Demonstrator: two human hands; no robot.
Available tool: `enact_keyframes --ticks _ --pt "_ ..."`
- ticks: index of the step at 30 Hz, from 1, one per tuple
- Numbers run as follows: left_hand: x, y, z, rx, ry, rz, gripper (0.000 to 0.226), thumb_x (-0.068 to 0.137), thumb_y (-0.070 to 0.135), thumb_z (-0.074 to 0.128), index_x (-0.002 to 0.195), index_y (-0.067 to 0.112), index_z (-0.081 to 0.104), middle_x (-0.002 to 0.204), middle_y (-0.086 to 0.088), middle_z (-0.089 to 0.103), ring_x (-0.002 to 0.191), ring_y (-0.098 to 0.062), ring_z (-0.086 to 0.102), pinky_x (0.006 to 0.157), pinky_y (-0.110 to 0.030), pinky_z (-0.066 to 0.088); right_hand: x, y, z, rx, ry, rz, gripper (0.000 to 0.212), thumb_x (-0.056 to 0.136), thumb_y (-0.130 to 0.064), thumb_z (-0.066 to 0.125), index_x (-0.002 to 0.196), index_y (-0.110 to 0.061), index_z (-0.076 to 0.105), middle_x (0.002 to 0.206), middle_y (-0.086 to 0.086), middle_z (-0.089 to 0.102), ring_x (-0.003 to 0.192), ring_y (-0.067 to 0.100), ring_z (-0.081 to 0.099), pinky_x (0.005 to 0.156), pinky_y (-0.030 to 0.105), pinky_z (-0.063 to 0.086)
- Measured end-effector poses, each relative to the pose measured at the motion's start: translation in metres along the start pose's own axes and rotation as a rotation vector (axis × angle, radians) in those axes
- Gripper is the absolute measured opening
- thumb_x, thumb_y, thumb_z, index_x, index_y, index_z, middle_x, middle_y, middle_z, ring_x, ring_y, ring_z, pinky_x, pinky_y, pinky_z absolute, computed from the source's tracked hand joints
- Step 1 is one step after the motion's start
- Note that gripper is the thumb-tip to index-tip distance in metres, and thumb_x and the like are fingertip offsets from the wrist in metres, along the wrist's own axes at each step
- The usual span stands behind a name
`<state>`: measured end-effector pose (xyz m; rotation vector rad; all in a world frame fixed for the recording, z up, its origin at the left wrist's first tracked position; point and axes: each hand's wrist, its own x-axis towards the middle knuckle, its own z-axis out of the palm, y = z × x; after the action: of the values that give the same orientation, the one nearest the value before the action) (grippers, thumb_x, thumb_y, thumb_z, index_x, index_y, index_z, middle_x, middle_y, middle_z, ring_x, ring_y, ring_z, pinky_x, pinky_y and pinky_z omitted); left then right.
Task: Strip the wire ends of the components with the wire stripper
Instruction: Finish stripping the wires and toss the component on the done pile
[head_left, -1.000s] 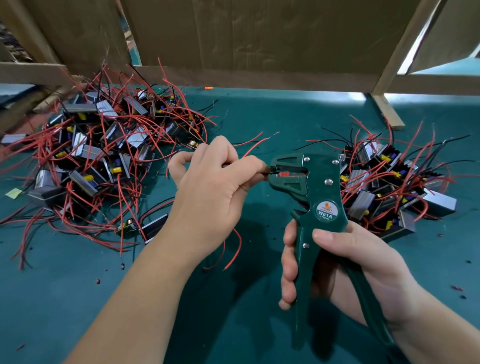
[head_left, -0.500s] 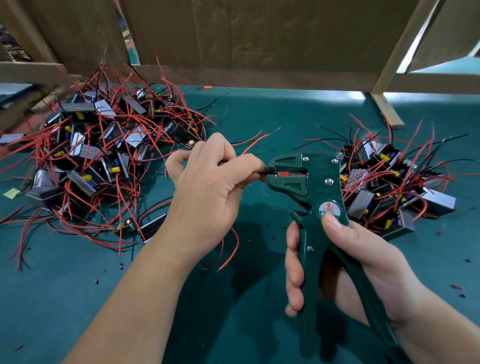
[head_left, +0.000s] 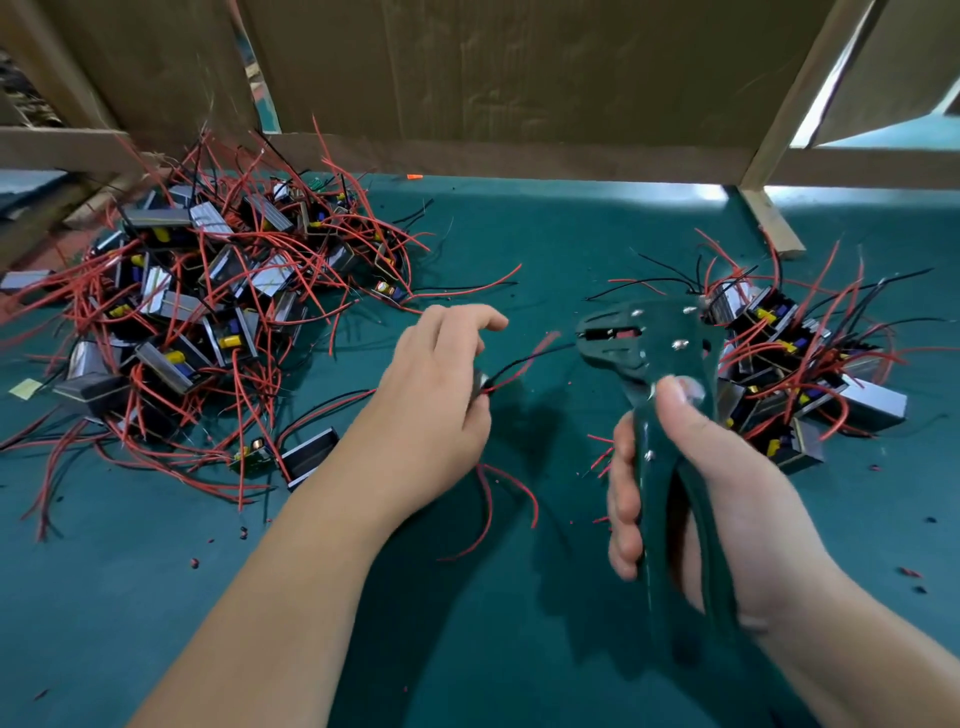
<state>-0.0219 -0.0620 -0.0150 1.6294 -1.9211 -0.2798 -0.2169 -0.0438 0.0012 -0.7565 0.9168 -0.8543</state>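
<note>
Left hand (head_left: 436, 395), gripping a component (head_left: 480, 382), is pulling its wire (head_left: 524, 361) clear of the wire stripper (head_left: 649, 338) — right hand (head_left: 717, 499) clamping its handles — end likely stripped.

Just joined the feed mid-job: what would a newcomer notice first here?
The green wire stripper, gripped in the right hand at centre right. Then the big tangle of red-wired components on the left and the smaller pile on the right, with the left hand holding one component between them.
</note>
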Motion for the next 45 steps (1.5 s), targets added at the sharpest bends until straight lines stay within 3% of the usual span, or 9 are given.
enact_keyframes --ticks 2,8,12,15,20,24,29,34,45 --pt "0.000 -0.004 -0.001 0.017 -0.021 -0.047 0.041 0.086 0.009 0.058 0.123 0.023 0.048 0.115 0.007 0.040 0.110 -0.016 0.044 0.098 -0.030 0.036 0.005 -0.004 -0.001 0.109 0.052 -0.076 0.042 0.073 -0.049 0.056 0.078 -0.007 0.055 0.059 0.016 0.054 0.047 0.028 0.054 0.047 0.038 0.051" --pt "0.001 -0.011 0.002 0.054 -0.011 -0.151 0.018 0.085 0.032 0.063 0.100 0.029 0.053 0.093 0.008 0.054 0.080 -0.015 0.050 0.074 -0.031 0.040 0.007 -0.006 -0.009 0.247 0.020 -0.180 0.034 0.073 -0.032 0.051 0.092 -0.004 0.056 0.076 0.020 0.062 0.067 0.035 0.063 0.064 0.047 0.057" --pt "0.003 -0.011 0.005 -0.024 0.140 -0.254 0.017 0.079 0.034 0.071 0.082 0.028 0.054 0.064 0.011 0.061 0.071 -0.005 0.055 0.064 -0.020 0.041 0.004 -0.005 -0.006 0.239 -0.120 -0.027 0.048 0.054 -0.032 0.072 0.090 -0.001 0.063 0.095 0.029 0.064 0.064 0.037 0.062 0.060 0.049 0.056" --pt "0.004 -0.004 0.003 -0.256 0.198 -0.249 0.023 0.071 0.036 0.077 0.073 0.027 0.056 0.068 0.022 0.063 0.059 0.003 0.054 0.055 -0.010 0.039 0.001 -0.001 -0.002 0.206 -0.306 0.097 0.066 0.049 -0.039 0.083 0.099 0.001 0.069 0.116 0.028 0.061 0.065 0.038 0.062 0.065 0.051 0.054" --pt "-0.001 0.014 -0.001 -0.363 -0.039 0.026 0.027 0.067 0.034 0.074 0.078 0.041 0.050 0.082 0.017 0.066 0.072 0.002 0.058 0.065 -0.011 0.039 -0.002 0.004 0.000 0.170 -0.427 0.093 0.077 0.058 -0.047 0.082 0.124 -0.012 0.063 0.084 0.025 0.058 0.070 0.039 0.063 0.070 0.053 0.053" --pt "-0.001 0.014 -0.003 -0.345 -0.086 0.079 0.027 0.072 0.026 0.068 0.093 0.036 0.054 0.096 0.017 0.065 0.089 0.002 0.057 0.079 -0.009 0.037 0.000 0.005 -0.002 0.103 -0.356 -0.050 0.073 0.055 -0.044 0.085 0.119 -0.013 0.066 0.077 0.027 0.060 0.069 0.039 0.063 0.067 0.054 0.053" --pt "0.002 -0.003 -0.005 0.073 -0.043 -0.288 0.054 0.075 0.015 0.043 0.125 0.037 0.046 0.127 0.008 0.040 0.117 -0.014 0.028 0.091 -0.030 0.018 0.006 -0.002 -0.008 0.106 -0.045 -0.286 0.040 0.065 -0.024 0.076 0.099 -0.008 0.061 0.080 0.024 0.058 0.067 0.040 0.065 0.066 0.056 0.054" --pt "-0.003 -0.008 -0.004 0.385 -0.111 -0.604 0.067 0.076 0.015 0.047 0.137 0.033 0.027 0.134 -0.004 0.029 0.121 -0.029 0.024 0.099 -0.046 0.022 0.012 -0.009 -0.016 0.224 0.037 -0.218 0.039 0.068 -0.024 0.054 0.101 -0.003 0.057 0.105 0.018 0.062 0.066 0.037 0.064 0.064 0.052 0.055" --pt "0.000 -0.022 -0.013 0.252 0.089 -0.521 0.063 0.081 -0.004 0.049 0.138 0.022 0.039 0.133 -0.008 0.034 0.119 -0.030 0.028 0.085 -0.034 0.031 0.009 -0.005 -0.014 0.210 -0.115 -0.226 0.045 0.075 -0.019 0.048 0.119 -0.015 0.041 0.104 0.028 0.062 0.070 0.041 0.062 0.068 0.057 0.053"
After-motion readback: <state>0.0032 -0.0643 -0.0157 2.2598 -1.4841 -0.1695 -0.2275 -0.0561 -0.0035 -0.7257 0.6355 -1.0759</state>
